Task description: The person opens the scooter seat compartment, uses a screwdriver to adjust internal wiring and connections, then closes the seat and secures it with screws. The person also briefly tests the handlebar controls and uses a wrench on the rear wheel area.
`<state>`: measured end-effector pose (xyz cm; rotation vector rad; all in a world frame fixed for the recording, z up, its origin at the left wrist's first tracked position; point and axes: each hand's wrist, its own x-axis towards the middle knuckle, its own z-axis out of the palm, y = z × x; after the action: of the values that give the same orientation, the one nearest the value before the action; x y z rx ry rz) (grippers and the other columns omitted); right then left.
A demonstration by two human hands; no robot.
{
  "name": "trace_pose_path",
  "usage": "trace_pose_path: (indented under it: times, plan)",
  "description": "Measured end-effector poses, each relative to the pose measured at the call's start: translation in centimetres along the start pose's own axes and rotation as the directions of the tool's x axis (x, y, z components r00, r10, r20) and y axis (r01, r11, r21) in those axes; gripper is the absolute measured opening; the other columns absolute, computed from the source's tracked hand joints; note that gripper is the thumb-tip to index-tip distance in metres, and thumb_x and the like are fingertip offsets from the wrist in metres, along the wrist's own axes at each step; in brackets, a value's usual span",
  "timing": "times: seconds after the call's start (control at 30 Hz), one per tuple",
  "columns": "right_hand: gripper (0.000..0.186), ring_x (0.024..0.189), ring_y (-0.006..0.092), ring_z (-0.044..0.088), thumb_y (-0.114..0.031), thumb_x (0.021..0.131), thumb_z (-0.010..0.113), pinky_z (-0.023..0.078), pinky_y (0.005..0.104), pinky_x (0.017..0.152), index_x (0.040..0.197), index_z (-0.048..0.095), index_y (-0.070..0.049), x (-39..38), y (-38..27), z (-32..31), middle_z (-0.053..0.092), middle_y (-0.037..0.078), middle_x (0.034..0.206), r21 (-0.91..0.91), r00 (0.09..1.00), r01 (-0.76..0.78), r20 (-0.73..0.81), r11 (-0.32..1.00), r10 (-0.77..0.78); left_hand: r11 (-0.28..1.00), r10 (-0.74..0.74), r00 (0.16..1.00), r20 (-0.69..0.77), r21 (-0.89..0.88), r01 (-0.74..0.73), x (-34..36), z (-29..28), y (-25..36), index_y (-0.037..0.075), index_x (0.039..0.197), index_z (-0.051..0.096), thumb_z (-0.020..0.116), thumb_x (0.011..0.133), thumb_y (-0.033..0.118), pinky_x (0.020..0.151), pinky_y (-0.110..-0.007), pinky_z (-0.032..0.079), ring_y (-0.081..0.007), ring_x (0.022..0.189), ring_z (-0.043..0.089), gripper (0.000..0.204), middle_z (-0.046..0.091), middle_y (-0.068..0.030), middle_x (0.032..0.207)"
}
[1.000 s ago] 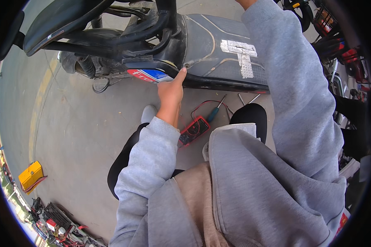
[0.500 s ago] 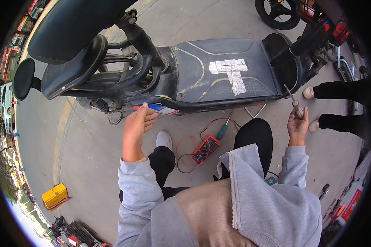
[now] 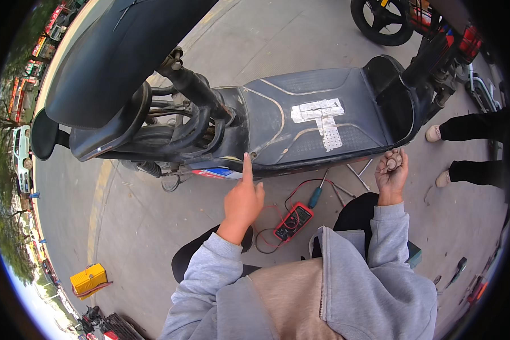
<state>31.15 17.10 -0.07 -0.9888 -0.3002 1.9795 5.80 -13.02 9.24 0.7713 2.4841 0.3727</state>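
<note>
The left hand (image 3: 243,207) points its index finger at the seat-end corner of the scooter footboard (image 3: 357,107), presumably to mark that spot; I see nothing in its grasp. The right hand's (image 3: 392,184) fingers curl around a round-ended tool (image 3: 392,164), seemingly for readiness. The red multimeter (image 3: 293,222) lies near, likely for easy reach.

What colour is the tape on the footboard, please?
The tape is silver; it shows best in the head view.

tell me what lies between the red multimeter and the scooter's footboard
In the head view, a teal-handled screwdriver lies between the red multimeter and the scooter's footboard, and a thin red lead curves through that stretch too.
</note>
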Motion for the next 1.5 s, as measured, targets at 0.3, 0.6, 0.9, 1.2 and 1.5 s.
trace_pose_path:
  times: [0.3, 0.6, 0.9, 1.2, 1.5]
  plan:
    - [0.033, 0.057, 0.0106, 0.051, -0.044, 0.108, 0.047, 0.04, 0.0257, 0.043, 0.102, 0.054, -0.013, -2.7, 3.4, 1.5, 0.056, 0.001, 0.077, -0.155, 0.945, 0.165, 0.307, 0.974, -0.111, 0.952, 0.067, 0.997, -0.029, 0.302, -0.055, 1.5, 0.7, 0.1, 0.016, 0.152, 0.048, 0.065, 0.091, 0.023, 0.057, -0.047, 0.05, -0.0368, 0.06, 0.066, 0.063, 0.068, -0.0133, 0.067]
    - [0.026, 0.071, 0.0146, 0.059, -0.039, 0.107, 0.052, 0.048, 0.0261, 0.06, 0.097, 0.057, -0.015, -1.3, 3.6, -0.2, 0.062, 0.005, 0.082, -0.046, 0.994, 0.1, 0.038, 0.994, -0.099, 0.958, 0.104, 0.977, -0.185, 0.284, -0.048, 1.8, 0.1, -0.3, 0.022, 0.147, 0.056, 0.063, 0.094, 0.024, 0.058, -0.047, 0.05, -0.0354, 0.062, 0.066, 0.053, 0.068, -0.0119, 0.069]
    - [0.025, 0.072, 0.0153, 0.061, -0.035, 0.107, 0.052, 0.051, 0.0274, 0.058, 0.1, 0.058, -0.011, -0.8, 5.0, 1.4, 0.064, 0.007, 0.083, -0.161, 0.946, 0.314, -0.028, 0.936, -0.322, 0.929, 0.087, 0.996, -0.034, 0.364, -0.068, 1.7, -0.6, -0.5, 0.024, 0.145, 0.057, 0.066, 0.093, 0.024, 0.057, -0.047, 0.049, -0.0347, 0.064, 0.067, 0.053, 0.068, -0.0122, 0.068]
    - [0.026, 0.073, 0.0174, 0.059, -0.032, 0.108, 0.047, 0.047, 0.0296, 0.066, 0.1, 0.054, -0.009, -1.4, 5.3, 2.6, 0.063, 0.012, 0.079, -0.384, 0.907, 0.419, 0.14, 0.823, -0.397, 0.963, 0.181, 0.932, -0.313, 0.251, -0.102, 1.8, 0.3, -0.4, 0.024, 0.135, 0.066, 0.065, 0.092, 0.019, 0.058, -0.046, 0.05, -0.0329, 0.063, 0.067, 0.044, 0.068, -0.0104, 0.069]
    - [0.026, 0.072, 0.0182, 0.058, -0.031, 0.108, 0.047, 0.046, 0.0292, 0.069, 0.099, 0.053, -0.007, -1.1, 5.6, 3.1, 0.062, 0.012, 0.078, -0.438, 0.913, 0.404, 0.137, 0.803, -0.385, 0.932, 0.101, 0.971, -0.215, 0.362, -0.017, 2.3, 0.7, -0.3, 0.028, 0.133, 0.069, 0.064, 0.09, 0.018, 0.059, -0.044, 0.05, -0.0307, 0.063, 0.066, 0.044, 0.066, -0.0091, 0.068]
